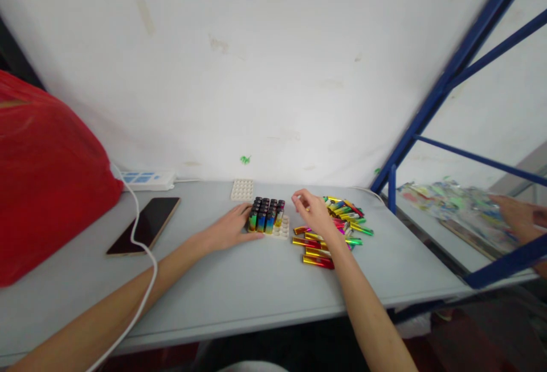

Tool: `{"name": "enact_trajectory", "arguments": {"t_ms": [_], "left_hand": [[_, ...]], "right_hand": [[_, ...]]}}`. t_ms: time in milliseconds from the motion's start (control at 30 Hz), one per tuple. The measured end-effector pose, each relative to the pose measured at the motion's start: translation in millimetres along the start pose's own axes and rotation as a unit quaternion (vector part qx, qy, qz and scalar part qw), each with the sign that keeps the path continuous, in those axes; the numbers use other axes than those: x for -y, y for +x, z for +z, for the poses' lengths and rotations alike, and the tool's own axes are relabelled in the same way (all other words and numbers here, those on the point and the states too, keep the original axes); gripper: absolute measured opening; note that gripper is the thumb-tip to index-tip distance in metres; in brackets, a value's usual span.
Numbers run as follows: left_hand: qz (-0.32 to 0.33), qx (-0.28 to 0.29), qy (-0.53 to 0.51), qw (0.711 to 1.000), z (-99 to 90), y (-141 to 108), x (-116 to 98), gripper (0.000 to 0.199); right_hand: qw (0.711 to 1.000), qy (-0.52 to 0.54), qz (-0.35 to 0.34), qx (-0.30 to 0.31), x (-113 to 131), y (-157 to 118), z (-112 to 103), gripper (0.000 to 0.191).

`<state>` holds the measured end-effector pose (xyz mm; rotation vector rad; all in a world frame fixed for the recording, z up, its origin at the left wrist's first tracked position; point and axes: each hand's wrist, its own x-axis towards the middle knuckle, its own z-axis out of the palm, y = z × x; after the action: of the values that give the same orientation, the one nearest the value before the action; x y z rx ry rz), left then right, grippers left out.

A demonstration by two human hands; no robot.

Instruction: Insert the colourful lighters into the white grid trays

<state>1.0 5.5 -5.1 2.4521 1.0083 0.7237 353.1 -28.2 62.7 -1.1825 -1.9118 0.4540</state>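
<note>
A white tray with round holes (281, 231) holds several upright lighters (265, 216) with black tops and shiny coloured bodies; some holes at its right side show bare. My left hand (234, 227) rests at the tray's left edge, thumb along the front and fingers behind, apart from one another. Right of the tray, my right hand (313, 211) hovers by a loose pile of shiny lighters (317, 245) in gold, red, green and blue. Its fingers are bent, and whether anything small is between the fingertips cannot be made out.
A second white holed tray (242, 189) lies near the wall. At the left are a dark phone (145, 227), a white power strip (147, 180), a white cable (135, 218) and a red bag (51, 172). Beyond the blue metal frame (427, 107) at right, another person's hands (519, 212) touch plastic bags.
</note>
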Motion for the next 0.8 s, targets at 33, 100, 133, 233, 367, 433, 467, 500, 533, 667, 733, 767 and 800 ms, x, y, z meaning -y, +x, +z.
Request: {"name": "enact_trajectory", "arguments": {"t_ms": [33,100,133,233,367,433,467,500,533,667,733,767,800], "left_hand": [[-0.001,-0.002,0.000,1.000,-0.1,0,0,0.088],[0.000,-0.004,0.000,1.000,-0.1,-1,1,0.087],[0.001,-0.005,0.001,1.000,0.0,-1,1,0.086],[0.003,0.001,0.007,1.000,0.7,-2,3,0.087],[-0.008,-0.002,0.007,1.000,1.2,-3,4,0.092],[-0.010,-0.008,0.004,1.000,0.9,-3,4,0.091],[-0.009,-0.008,0.002,1.000,0.7,-3,4,0.090],[-0.006,-0.008,0.000,1.000,0.4,-3,4,0.090],[-0.003,-0.008,-0.002,1.000,0.2,-3,4,0.089],[0.006,-0.009,-0.003,1.000,0.1,-3,4,0.088],[0.005,-0.011,-0.003,1.000,0.2,-3,4,0.088],[0.004,-0.011,-0.004,1.000,0.3,-2,4,0.088],[0.004,-0.010,-0.004,1.000,0.3,-2,4,0.088]], "right_hand": [[1.000,-0.013,0.008,0.018,-3,-1,-6,0.024],[0.996,-0.029,0.024,0.086,-9,-3,-19,0.013],[0.991,-0.035,0.032,0.126,-12,-6,-26,0.010],[0.974,-0.046,0.057,0.214,-19,-12,-41,0.020],[0.970,-0.079,0.070,0.217,-23,-15,-41,0.031],[0.969,-0.112,0.069,0.209,-24,-12,-35,0.029],[0.968,-0.128,0.064,0.204,-25,-10,-33,0.025],[0.969,-0.140,0.055,0.194,-25,-8,-30,0.021],[0.973,-0.145,0.043,0.177,-25,-6,-29,0.018],[0.994,-0.101,0.012,0.038,-24,2,-26,0.019],[0.998,-0.054,0.032,-0.031,-23,5,-22,0.031],[0.997,-0.023,0.047,-0.056,-22,6,-20,0.039],[0.995,0.015,0.064,-0.076,-21,7,-16,0.047]]}}
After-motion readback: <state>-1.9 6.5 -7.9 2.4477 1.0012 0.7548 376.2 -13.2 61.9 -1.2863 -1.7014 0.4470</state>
